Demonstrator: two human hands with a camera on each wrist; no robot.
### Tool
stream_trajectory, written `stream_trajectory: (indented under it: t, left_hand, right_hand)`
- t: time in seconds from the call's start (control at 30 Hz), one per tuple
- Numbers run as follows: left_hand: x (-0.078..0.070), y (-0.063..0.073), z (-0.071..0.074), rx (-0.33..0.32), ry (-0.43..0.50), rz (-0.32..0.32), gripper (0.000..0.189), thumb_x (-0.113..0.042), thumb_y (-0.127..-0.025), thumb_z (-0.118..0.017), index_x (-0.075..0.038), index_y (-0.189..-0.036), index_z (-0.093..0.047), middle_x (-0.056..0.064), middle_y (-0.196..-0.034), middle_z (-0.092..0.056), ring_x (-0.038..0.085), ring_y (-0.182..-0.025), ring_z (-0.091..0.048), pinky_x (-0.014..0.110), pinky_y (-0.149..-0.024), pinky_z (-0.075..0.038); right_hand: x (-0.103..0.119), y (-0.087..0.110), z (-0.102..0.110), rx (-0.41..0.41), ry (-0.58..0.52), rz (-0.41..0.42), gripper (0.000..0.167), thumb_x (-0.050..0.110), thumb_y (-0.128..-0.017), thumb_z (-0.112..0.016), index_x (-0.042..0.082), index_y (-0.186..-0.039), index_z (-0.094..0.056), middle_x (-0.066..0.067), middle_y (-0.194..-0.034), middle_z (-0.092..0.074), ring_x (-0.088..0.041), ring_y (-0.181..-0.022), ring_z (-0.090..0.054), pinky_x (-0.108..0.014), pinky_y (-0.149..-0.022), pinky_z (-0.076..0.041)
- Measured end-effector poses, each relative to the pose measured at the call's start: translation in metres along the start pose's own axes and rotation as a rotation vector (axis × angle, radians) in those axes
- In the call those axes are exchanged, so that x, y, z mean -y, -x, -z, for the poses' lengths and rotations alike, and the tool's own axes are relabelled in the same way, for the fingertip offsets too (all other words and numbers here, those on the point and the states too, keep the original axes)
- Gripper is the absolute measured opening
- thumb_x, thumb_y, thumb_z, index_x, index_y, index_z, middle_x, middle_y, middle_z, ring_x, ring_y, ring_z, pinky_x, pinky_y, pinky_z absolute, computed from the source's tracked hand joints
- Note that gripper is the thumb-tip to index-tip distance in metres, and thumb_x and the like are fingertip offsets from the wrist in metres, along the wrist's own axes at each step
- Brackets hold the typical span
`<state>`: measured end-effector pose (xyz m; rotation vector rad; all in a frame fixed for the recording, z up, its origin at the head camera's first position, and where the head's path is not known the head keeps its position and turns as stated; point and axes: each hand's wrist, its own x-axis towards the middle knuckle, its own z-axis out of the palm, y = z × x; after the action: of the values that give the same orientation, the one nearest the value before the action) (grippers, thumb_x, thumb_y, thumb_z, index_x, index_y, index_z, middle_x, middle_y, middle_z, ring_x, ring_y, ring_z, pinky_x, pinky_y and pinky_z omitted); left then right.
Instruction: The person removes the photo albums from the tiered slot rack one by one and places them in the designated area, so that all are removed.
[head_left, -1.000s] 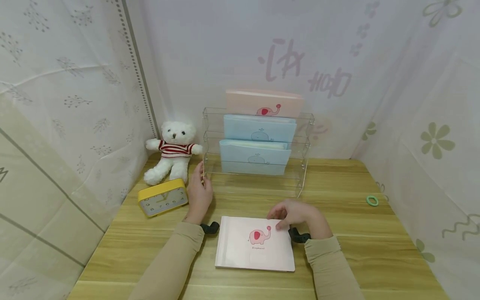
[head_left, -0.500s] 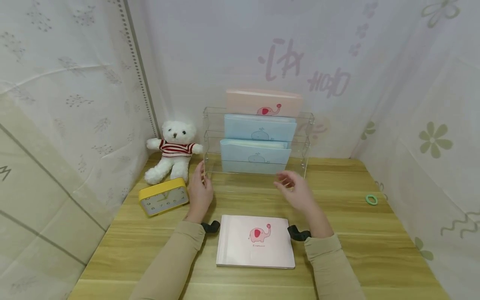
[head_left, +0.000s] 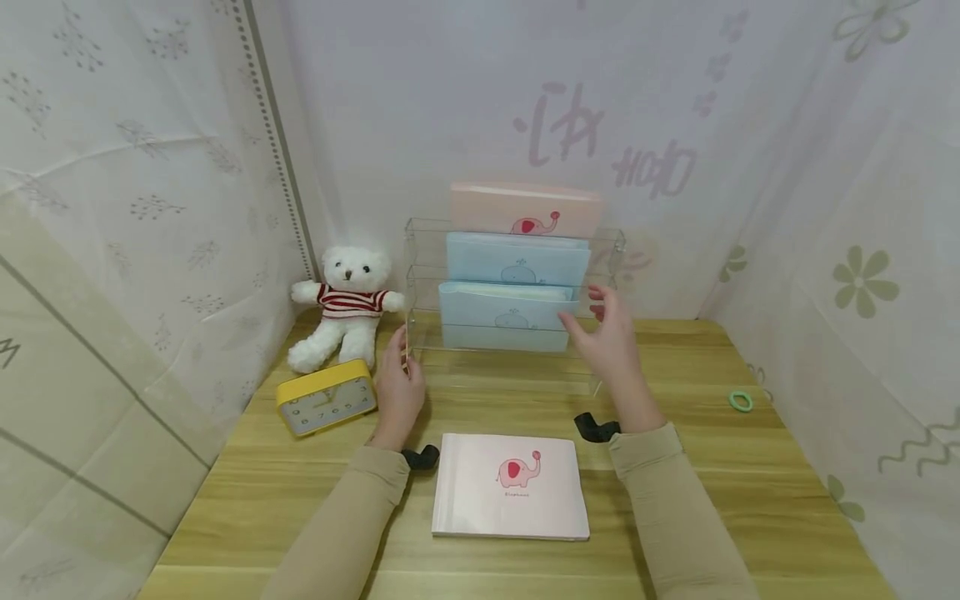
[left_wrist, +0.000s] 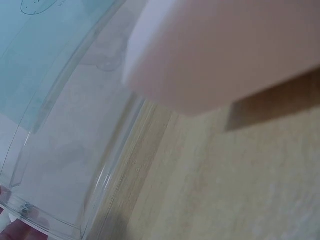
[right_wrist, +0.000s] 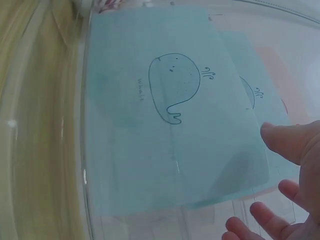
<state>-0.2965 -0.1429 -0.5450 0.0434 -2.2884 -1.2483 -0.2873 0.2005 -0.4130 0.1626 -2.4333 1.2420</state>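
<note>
A clear acrylic rack (head_left: 502,358) stands at the back of the table, holding a pink elephant folder (head_left: 480,204) at the rear and two blue whale ones before it. My left hand (head_left: 399,390) holds the rack's left side panel; through the plastic, reddish fingertips (left_wrist: 22,232) show in the left wrist view. Spread fingers of my right hand (head_left: 611,342) reach the right edge of the front blue folder (head_left: 506,317); in the right wrist view the thumb (right_wrist: 287,140) is near that folder's top corner, without a grip. A pink elephant booklet (head_left: 510,487) lies flat between my forearms.
On the left, a yellow alarm clock (head_left: 326,398) stands beside my left hand, with a white teddy bear (head_left: 351,304) in a striped sweater behind it. A green ring (head_left: 741,402) lies far right. Patterned curtains (head_left: 862,208) enclose the table.
My right hand has left the pink booklet and moved forward and up to the front blue folder's right edge. The left hand stays at the rack's side.
</note>
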Motion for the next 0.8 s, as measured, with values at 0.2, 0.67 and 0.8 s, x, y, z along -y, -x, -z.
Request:
stream_trajectory:
  t: [0.2, 0.67, 0.8]
  left_hand:
    - [0.002, 0.000, -0.002, -0.004, -0.007, 0.007, 0.059, -0.006, -0.110, -0.051, -0.019, -0.167, -0.046, 0.023, -0.144, -0.065, 0.045, -0.123, -0.067, 0.063, -0.104, -0.052]
    - [0.003, 0.001, -0.004, -0.047, -0.001, -0.030, 0.059, -0.007, -0.106, -0.051, -0.017, -0.165, -0.049, 0.026, -0.139, -0.067, 0.046, -0.116, -0.068, 0.064, -0.096, -0.053]
    - [0.004, 0.001, -0.004, -0.062, 0.004, -0.043, 0.059, -0.007, -0.106, -0.052, -0.017, -0.164, -0.051, 0.025, -0.137, -0.068, 0.045, -0.114, -0.068, 0.065, -0.096, -0.052]
  right_hand:
    - [0.009, -0.013, -0.008, 0.078, -0.087, -0.043, 0.083, 0.040, -0.100, -0.082, 0.009, -0.165, -0.040, -0.024, -0.156, -0.053, -0.045, -0.142, -0.056, -0.061, -0.125, -0.047]
    - [0.024, -0.029, -0.018, 0.166, 0.028, 0.005, 0.061, 0.037, -0.098, -0.084, 0.012, -0.148, -0.062, -0.017, -0.142, -0.067, -0.038, -0.136, -0.060, -0.061, -0.118, -0.050]
    - [0.025, -0.036, -0.019, 0.244, 0.057, 0.057, 0.051, 0.034, -0.100, -0.083, 0.015, -0.145, -0.068, -0.015, -0.142, -0.069, -0.036, -0.139, -0.061, -0.060, -0.122, -0.049]
